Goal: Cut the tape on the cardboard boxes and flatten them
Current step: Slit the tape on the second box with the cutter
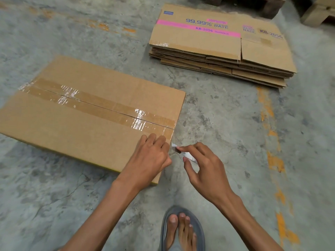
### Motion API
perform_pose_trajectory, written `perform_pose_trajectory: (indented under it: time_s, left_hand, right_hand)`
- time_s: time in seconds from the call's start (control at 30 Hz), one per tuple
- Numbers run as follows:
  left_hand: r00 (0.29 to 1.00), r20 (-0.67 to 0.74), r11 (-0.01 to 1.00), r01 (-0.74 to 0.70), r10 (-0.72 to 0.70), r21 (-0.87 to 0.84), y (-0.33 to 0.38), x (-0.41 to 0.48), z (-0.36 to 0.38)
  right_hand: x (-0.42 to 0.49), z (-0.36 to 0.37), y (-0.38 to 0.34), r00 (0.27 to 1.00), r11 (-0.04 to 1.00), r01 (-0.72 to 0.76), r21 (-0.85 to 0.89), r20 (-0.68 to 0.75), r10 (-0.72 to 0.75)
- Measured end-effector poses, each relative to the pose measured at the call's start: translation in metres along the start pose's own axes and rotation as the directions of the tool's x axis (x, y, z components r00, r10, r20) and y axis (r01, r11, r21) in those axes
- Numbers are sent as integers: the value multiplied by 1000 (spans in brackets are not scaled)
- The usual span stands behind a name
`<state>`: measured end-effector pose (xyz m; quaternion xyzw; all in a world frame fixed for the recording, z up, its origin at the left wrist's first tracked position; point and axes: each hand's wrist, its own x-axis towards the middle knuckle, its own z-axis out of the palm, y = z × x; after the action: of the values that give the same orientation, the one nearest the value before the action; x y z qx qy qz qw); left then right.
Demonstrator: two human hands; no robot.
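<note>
A closed brown cardboard box (87, 113) stands on the concrete floor, its top seam sealed with clear tape (101, 104) that runs from far left to the near right corner. My left hand (150, 156) rests on the box's near right corner, fingers curled over the edge. My right hand (201, 167) pinches a small blade (178, 150) with a white wrapper, its tip right at the box's right edge below the tape end.
A stack of flattened cardboard boxes (221, 49) with pink and purple print lies to the far right. My foot in a grey sandal (181, 230) stands at the bottom. Worn orange paint (272, 151) marks the floor on the right. Wooden pallets (319, 13) sit at the top right.
</note>
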<state>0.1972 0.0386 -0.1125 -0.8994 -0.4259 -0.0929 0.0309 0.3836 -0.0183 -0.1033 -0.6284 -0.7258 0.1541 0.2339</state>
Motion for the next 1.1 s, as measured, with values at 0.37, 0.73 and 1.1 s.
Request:
perform_pose_trajectory:
  time_s: [0.37, 0.73, 1.1]
  left_hand:
    - [995, -85, 978, 24, -42, -207, 2, -9, -4]
    - [998, -51, 970, 30, -43, -242, 0, -6, -4]
    - [760, -116, 696, 509, -640, -507, -8, -5, -15]
  right_hand:
    - [-4, 0, -5, 996, 996, 86, 21, -28, -85]
    - [3, 5, -3, 994, 995, 89, -40, -56, -91]
    - [-19, 2, -24, 996, 995, 93, -27, 1, -93]
